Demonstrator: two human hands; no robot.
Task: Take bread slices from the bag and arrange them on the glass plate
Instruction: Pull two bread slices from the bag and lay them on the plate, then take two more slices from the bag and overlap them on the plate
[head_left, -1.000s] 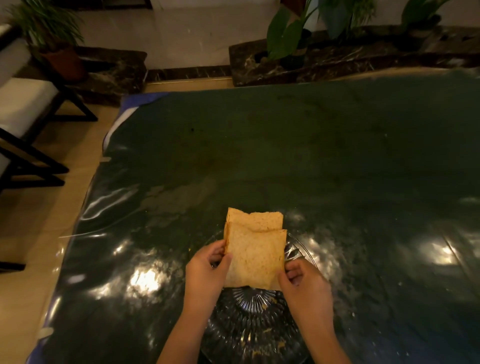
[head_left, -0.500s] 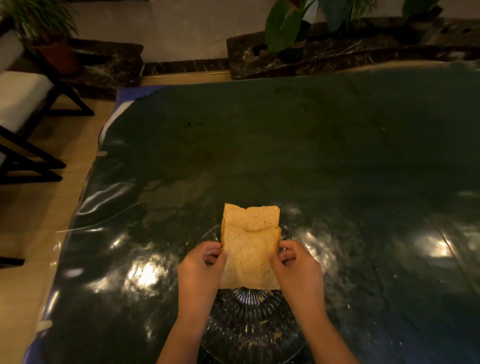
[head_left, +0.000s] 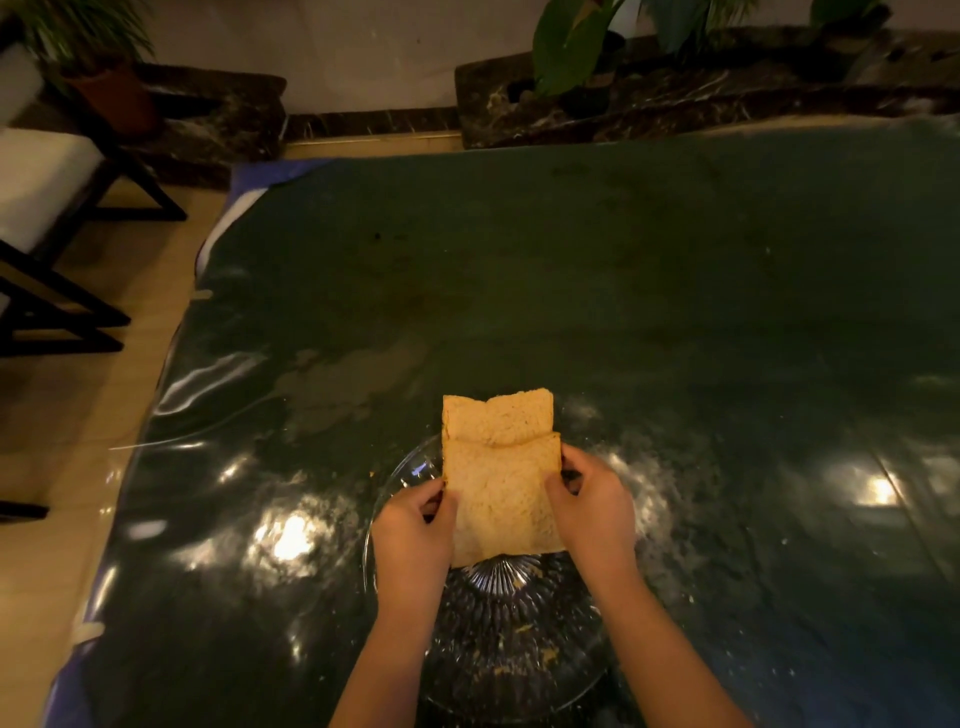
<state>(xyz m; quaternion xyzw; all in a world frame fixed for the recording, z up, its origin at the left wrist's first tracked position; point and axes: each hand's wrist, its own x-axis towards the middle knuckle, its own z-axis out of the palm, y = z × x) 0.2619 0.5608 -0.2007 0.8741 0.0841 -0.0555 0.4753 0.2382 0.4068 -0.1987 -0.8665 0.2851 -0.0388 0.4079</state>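
Observation:
Two brown bread slices overlap over the far half of the clear glass plate (head_left: 498, 649). The front slice (head_left: 501, 499) partly covers the back slice (head_left: 496, 415), which sticks out beyond the plate's far rim. My left hand (head_left: 413, 530) pinches the front slice's left edge. My right hand (head_left: 589, 501) pinches its right edge. Whether the slices rest on the plate or hover just above it is not clear. Crumbs lie on the plate's ribbed near half. No bread bag is in view.
The plate sits near the front edge of a dark green table (head_left: 571, 286) under shiny clear plastic. At left are a wooden floor and a dark-framed chair with a white cushion (head_left: 36, 176). Potted plants (head_left: 566, 47) stand on a marble ledge beyond the table.
The front slice has straightened from a tilt and now lines up with the back slice. Both hands slid a little farther along its side edges.

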